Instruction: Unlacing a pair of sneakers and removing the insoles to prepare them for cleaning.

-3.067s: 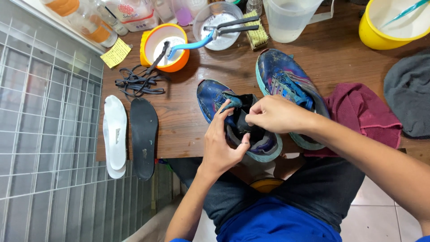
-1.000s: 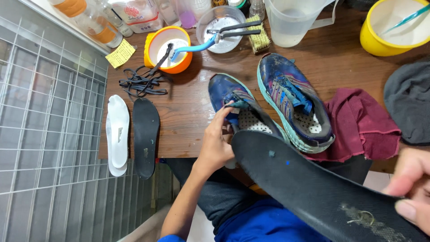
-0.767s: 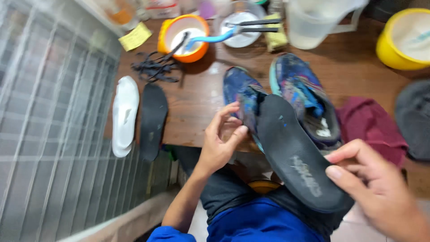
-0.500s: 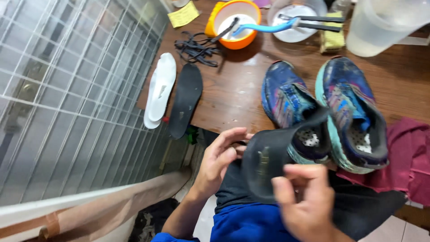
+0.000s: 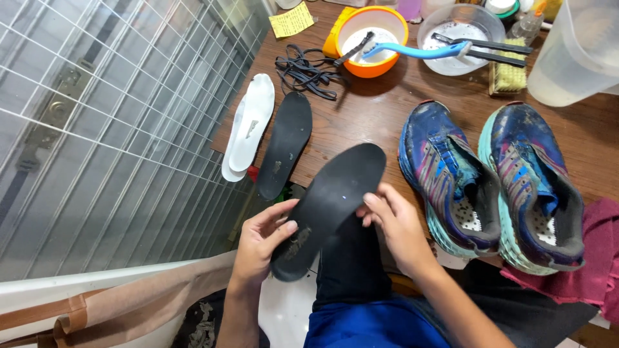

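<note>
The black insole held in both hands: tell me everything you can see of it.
The black foam-like shoe insole is flat and foot-shaped, matte dark, with a pale scuffed patch near its heel end. It slants from lower left to upper right over the wooden table edge. The left hand grips the heel end; the right hand pinches its right edge.

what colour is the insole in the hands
Black insole, with a pale scuffed patch near the heel; head view.

Bright, even light, soft shadows, sharp focus throughout, with slight wide-angle bending at the edges.
</note>
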